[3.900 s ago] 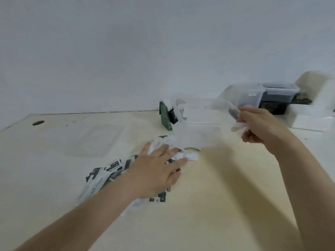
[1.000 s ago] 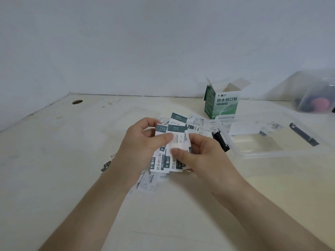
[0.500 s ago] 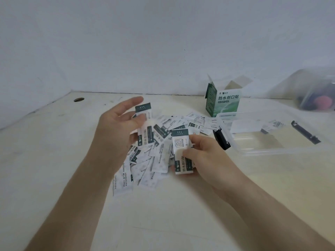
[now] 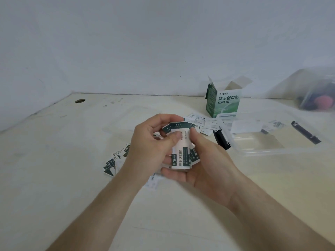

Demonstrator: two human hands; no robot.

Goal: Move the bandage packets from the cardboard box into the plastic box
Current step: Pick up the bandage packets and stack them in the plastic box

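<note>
Both hands hold a small stack of white-and-green bandage packets (image 4: pixel 181 153) above the table's middle. My left hand (image 4: pixel 150 147) grips the stack from the left, thumb on its front. My right hand (image 4: pixel 204 165) cradles it from below and the right, fingers curled round it. More loose packets (image 4: pixel 116 160) lie on the table under and left of the hands, and others (image 4: pixel 201 124) lie behind them. The green-and-white cardboard box (image 4: pixel 224 104) stands open at the back. The clear plastic box (image 4: pixel 272 151) sits open to the right, with a few packets (image 4: pixel 275 124) inside.
A clear lid (image 4: pixel 130 116) lies flat on the table behind my left hand. Another clear container (image 4: pixel 315 93) with dark and red items stands at the far right. A round hole (image 4: pixel 80 101) is in the table's back left corner, near the wall.
My left hand, which half a second ago was apart and holding packets of its own, has come back to the right hand, and the packets are joined into one stack.
</note>
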